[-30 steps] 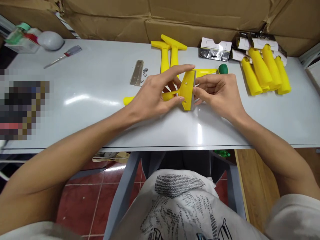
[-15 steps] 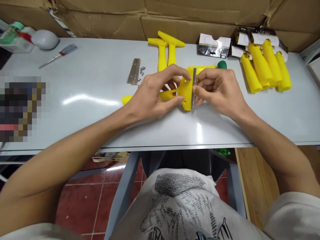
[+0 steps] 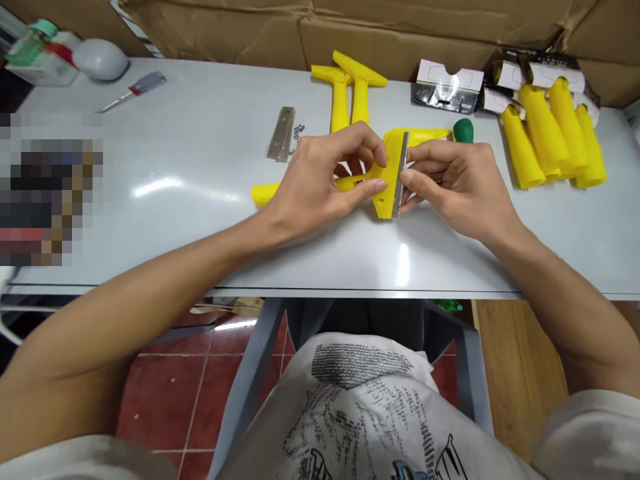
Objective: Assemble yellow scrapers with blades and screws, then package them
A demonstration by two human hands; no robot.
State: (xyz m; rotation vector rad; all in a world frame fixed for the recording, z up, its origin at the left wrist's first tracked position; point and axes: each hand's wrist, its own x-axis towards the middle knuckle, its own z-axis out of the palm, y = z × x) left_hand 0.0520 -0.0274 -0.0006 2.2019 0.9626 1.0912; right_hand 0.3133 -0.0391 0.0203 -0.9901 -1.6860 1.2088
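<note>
My left hand grips a yellow scraper by its flat head, thumb on the near side and fingers on the far side. The scraper's handle runs left beneath the hand. A thin metal blade sits along the head's right edge. My right hand pinches that blade between thumb and fingers; the fingertips behind it are partly hidden. Just beyond, a yellow piece lies by a green screwdriver handle. Spare metal blades and several small screws lie to the left of the hands.
Two yellow scraper bodies rest toward the back. Yellow sleeves with black-and-white cards lie at right, near a folded card. A clear-handled screwdriver and a white rounded object are at left. Cardboard lines the back.
The view has shifted slightly, so the tabletop things appear farther right. Both hands keep their hold on the scraper and its blade, with little change in grip.
</note>
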